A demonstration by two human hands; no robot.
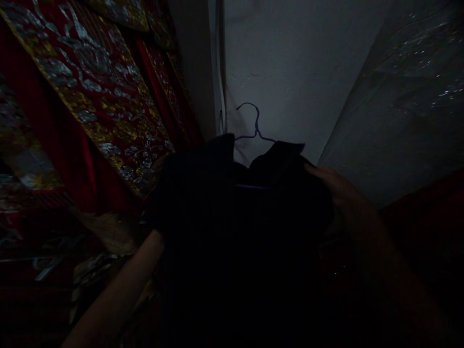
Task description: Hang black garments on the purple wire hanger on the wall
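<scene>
A dark garment (232, 222) hangs on a thin purple wire hanger (253, 128), held up in front of a white wall. My right hand (331, 186) grips the garment's right shoulder, fingers closed on the cloth. My left forearm (123, 290) reaches up from the lower left, and my left hand is hidden behind the garment's left side. The hanger's hook points up and left, free of any rail.
Red fabric with gold and silver embroidery (94, 92) hangs along the left side. A white wall (297, 67) is straight ahead, with a cord (219, 63) running down its corner. A shiny plastic-covered grey surface (406, 96) slopes on the right. The scene is very dim.
</scene>
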